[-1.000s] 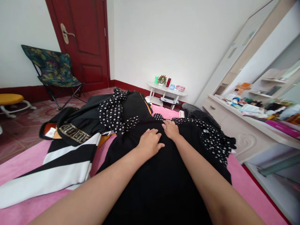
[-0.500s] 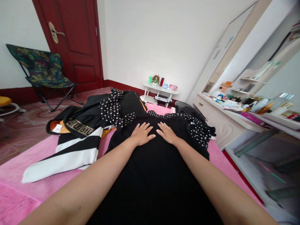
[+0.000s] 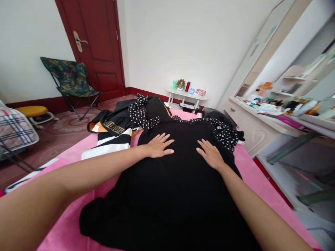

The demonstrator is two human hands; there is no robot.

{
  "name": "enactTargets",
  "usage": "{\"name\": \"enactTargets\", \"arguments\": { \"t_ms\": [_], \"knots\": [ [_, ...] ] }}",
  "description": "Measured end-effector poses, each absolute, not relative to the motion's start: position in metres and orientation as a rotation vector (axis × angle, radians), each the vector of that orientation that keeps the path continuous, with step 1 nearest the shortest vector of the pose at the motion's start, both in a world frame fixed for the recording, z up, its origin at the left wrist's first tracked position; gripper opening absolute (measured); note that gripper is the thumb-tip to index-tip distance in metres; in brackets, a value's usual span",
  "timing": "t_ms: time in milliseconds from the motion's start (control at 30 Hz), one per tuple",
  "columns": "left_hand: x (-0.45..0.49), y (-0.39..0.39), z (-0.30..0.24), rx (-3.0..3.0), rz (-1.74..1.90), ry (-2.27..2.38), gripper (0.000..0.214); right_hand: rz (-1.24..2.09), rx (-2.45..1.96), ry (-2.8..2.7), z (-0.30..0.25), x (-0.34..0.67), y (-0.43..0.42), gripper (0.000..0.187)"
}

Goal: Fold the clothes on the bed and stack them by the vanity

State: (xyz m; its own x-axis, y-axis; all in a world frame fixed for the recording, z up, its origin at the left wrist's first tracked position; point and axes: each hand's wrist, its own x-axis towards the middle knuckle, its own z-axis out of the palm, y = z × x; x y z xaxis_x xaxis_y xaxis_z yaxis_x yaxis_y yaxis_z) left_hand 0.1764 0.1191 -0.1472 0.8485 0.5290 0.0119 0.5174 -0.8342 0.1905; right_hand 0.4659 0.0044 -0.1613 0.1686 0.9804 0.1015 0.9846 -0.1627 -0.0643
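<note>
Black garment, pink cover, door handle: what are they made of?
Black garment: cloth, perhaps a knit; matte, with hardly any sheen and soft, rounded edges.
Pink cover: fabric, possibly short plush; matte and soft-looking, though the pile is too fine to confirm.
Door handle: probably metal, gold-toned and polished, going by its light glints; coated plastic can't be ruled out.

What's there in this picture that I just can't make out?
All in the head view:
Black garment, near end: cut off by the bottom edge.
Striped garment: partly hidden by the left forearm.
Fabric beneath left hand and right hand: covered by them.
Small items on dresser: many blurred.
</note>
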Motion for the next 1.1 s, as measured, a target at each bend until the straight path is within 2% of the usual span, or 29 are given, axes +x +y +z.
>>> {"name": "enactTargets", "arguments": {
  "t_ms": [200,400,467,600,700,833,1100],
  "knots": [
    [0.083,0.069,-0.123,2.796,0.002,0.625,0.065,-0.083,-2.283,-1.931,-0.165,0.468,0.007,0.063],
    [0.02,0.024,-0.088,2.607,-0.085,0.589,0.075,-0.093,-2.267,-1.925,-0.168,0.47,0.009,0.062],
    [0.006,0.017,-0.083,2.633,-0.049,0.661,0.069,-0.115,-2.261,-1.925,-0.169,0.47,0.009,0.061],
    [-0.014,0.029,-0.08,2.808,0.239,0.92,0.036,-0.143,-2.257,-1.925,-0.171,0.472,0.01,0.06],
    [-0.023,0.05,-0.087,2.908,0.426,1.123,0.042,-0.165,-2.251,-1.929,-0.171,0.472,0.01,0.06],
    [-0.022,0.069,-0.104,2.987,0.367,1.123,0.061,-0.165,-2.247,-1.925,-0.171,0.471,0.011,0.06],
    [-0.037,0.105,-0.085,3.168,0.221,1.258,0.031,-0.158,-2.227,-1.926,-0.172,0.474,0.009,0.059]
  ]
}}
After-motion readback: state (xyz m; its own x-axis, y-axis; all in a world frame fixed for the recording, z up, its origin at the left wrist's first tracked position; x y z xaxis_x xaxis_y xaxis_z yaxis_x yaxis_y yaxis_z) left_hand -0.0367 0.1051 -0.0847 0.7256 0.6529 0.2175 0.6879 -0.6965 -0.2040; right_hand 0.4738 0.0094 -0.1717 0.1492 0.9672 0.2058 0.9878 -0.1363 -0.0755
